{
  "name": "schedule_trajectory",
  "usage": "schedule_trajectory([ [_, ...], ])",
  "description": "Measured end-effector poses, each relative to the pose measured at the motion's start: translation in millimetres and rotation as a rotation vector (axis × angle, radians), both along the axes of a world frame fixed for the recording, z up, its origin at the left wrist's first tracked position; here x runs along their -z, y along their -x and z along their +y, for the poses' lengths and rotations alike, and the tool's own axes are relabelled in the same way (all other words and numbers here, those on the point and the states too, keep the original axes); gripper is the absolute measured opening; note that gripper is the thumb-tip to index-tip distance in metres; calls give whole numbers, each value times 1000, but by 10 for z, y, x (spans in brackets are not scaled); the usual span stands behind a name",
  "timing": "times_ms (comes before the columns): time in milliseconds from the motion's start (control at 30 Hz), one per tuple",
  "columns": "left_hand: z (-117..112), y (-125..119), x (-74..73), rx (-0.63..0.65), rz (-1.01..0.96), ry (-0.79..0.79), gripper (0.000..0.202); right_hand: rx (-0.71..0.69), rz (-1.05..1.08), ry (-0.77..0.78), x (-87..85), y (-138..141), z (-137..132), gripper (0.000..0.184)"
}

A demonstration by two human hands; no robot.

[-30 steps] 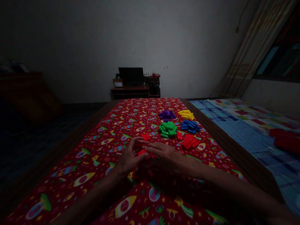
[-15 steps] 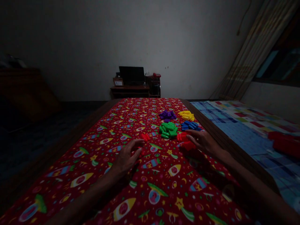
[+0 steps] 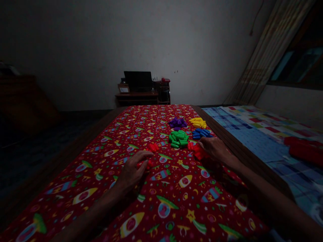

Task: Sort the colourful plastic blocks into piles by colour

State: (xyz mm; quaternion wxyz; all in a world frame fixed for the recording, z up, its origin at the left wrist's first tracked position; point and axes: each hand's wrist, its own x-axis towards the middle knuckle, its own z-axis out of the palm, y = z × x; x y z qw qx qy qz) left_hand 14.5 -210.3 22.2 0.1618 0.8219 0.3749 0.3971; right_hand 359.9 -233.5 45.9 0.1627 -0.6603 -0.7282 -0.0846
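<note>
On the red rocket-print cloth (image 3: 106, 174) lie sorted heaps of small plastic pegs: purple (image 3: 177, 122), yellow (image 3: 198, 122), green (image 3: 178, 139), blue (image 3: 201, 133) and red (image 3: 197, 152). My right hand (image 3: 214, 149) rests palm down on the red heap, fingers curled over the pegs. My left hand (image 3: 131, 169) lies on the cloth with its fingers bent over a few red pegs (image 3: 147, 163). Two more red pegs (image 3: 152, 147) sit just beyond its fingertips.
The room is dim. A checked blue quilt (image 3: 254, 134) lies to the right of the wooden edge, with a red object (image 3: 304, 151) on it. A low desk with a dark screen (image 3: 141, 89) stands against the far wall. A curtain (image 3: 262, 64) hangs at right.
My right hand left the left hand near the middle and moved right and forward onto the red heap. The left hand lowered onto the cloth over red pegs.
</note>
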Motion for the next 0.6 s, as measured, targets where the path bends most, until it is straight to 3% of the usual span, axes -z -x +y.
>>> schedule_trajectory([
  [200, 4, 7, 1, 3, 3, -2, 23, 54, -136, 16, -95, 70, 75, 37],
  [333, 16, 18, 16, 9, 1, -14, 23, -51, -136, 30, -127, 114, 286, 30],
  [467, 24, 26, 27, 24, 5, -32, 24, -195, -106, 237, -84, 189, 513, 25],
  [600, 31, 34, 39, 48, 13, -46, 23, -187, -96, 329, -36, 255, 604, 16],
])
